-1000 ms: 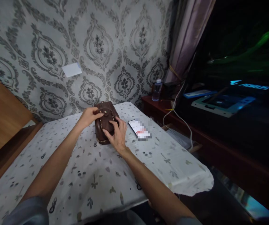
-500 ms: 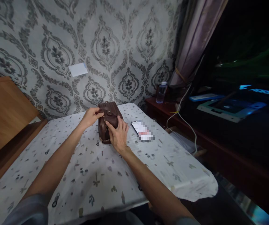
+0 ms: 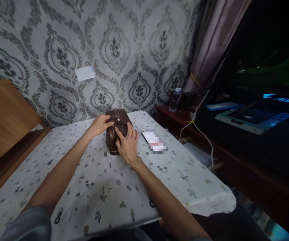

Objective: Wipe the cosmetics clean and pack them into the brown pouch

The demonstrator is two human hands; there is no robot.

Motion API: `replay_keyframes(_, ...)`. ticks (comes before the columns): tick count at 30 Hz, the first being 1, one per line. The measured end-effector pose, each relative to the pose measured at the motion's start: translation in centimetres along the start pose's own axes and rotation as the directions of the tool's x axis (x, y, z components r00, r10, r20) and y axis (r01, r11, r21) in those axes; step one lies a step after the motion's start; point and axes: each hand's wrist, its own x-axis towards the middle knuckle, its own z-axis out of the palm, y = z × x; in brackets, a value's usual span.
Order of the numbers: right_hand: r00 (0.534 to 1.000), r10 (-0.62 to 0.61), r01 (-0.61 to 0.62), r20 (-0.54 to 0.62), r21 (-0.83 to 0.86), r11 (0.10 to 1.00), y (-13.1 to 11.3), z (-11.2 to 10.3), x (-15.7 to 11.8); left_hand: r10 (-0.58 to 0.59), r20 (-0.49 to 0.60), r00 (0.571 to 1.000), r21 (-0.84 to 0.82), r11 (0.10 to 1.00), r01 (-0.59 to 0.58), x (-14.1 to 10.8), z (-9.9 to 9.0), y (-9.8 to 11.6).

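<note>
A brown leather handbag lies on the white patterned tablecloth, with a round metal snap on its flap and some gold-coloured trim along the front. At the bag's left edge, beside the flap, my left hand has thumb and fingers pinched together; a zip line runs near its fingertips, but the exact bit held is hidden. My right hand grips the front part of the bag, thumb on the left and fingers curled over the right side. Close to the bag's right lies a phone, its screen lit and partly blurred out.
On a dark red side table stands a clear bottle. White cables hang beside the table's right edge. A wooden board borders the left. A dark computer monitor fills the right, and a white card is on the wall.
My left fingertips have shifted slightly along the bag's flap edge. My right hand keeps its place on the bag. The view has turned slightly.
</note>
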Motion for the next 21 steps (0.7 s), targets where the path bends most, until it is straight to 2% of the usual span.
replay_keyframes(5,1.0,0.001,-0.001,0.003,0.026,1.0,0.2,0.2,-0.1,-0.002,0.004,1.0,-0.008,1.0,0.002,0.0,0.3,0.0)
replay_keyframes(10,0.998,0.017,-0.006,-0.065,0.165,0.986,0.9,0.6,-1.0,-0.019,-0.04,0.999,-0.01,1.0,0.018,-0.6,0.3,0.0)
replay_keyframes(17,0.961,0.211,-0.135,-0.181,0.357,0.924,1.2,0.7,-2.0,-0.04,-0.088,0.995,-0.033,0.999,0.037,-1.2,0.8,-0.1)
replay_keyframes(21,0.911,0.382,-0.268,-0.158,0.478,0.837,1.8,1.2,-2.2,-0.049,-0.082,0.995,-0.053,0.998,0.045,-1.3,0.9,0.0)
